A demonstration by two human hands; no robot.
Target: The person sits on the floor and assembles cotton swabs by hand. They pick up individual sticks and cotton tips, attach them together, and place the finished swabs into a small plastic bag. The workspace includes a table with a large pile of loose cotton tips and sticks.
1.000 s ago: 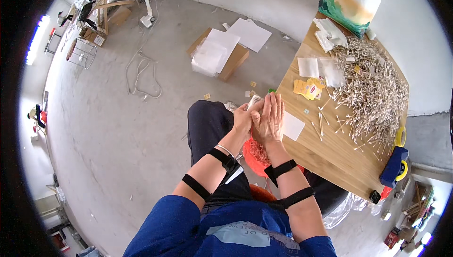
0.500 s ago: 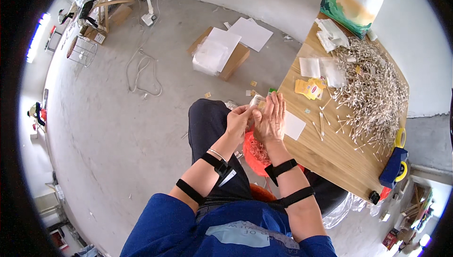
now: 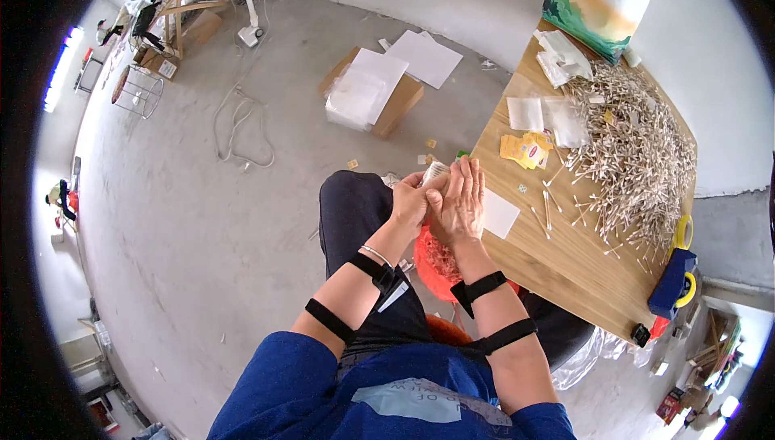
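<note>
L hand point(image 3: 410, 201) moved fwd – gripping white ribbed pack point(image 3: 434, 171); R hand point(image 3: 460, 207) flat, fingers straight, against it.

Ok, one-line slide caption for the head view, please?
Left hand grips a white bundle against the flattened right hand, beside a wooden table heaped with cotton swabs.

white ribbed bundle point(image 3: 435, 170), tan wood-grain table point(image 3: 539, 261), yellow cards point(image 3: 523, 150), blue shirt point(image 3: 282, 379)
</note>
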